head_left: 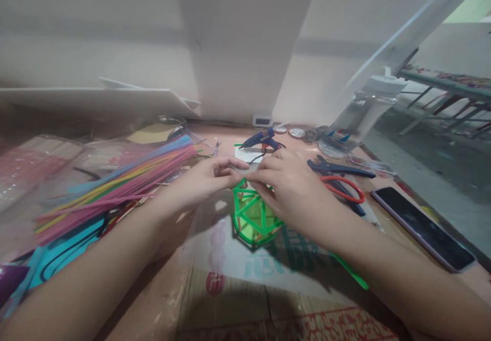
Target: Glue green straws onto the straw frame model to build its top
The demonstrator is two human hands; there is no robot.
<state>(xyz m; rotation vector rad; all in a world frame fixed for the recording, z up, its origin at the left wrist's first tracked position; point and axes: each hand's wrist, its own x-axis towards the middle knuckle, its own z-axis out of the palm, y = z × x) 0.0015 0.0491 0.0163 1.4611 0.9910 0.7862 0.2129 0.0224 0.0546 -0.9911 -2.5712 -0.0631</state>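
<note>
A small round basket-like frame of green pipe cleaners (250,212), braced with crossing struts, sits between my hands on a printed plastic sheet (226,251). At its top rim, my left hand (213,176) is closed, thumb and forefinger pinching the green pipe cleaner. My right hand (291,185) is closed beside it, fingertips pinched at the same spot and the palm covering the frame's right side. The exact bit between the fingertips is too small to make out. A loose green strip (351,272) pokes out from under my right forearm.
Bundled coloured pipe cleaners (126,187) lie to the left. A blue glue gun (259,139) rests at the back. Pliers (341,168), red-handled scissors (351,187), a phone (422,228) and a water bottle (356,113) stand or lie on the right. A wall (245,39) rises behind.
</note>
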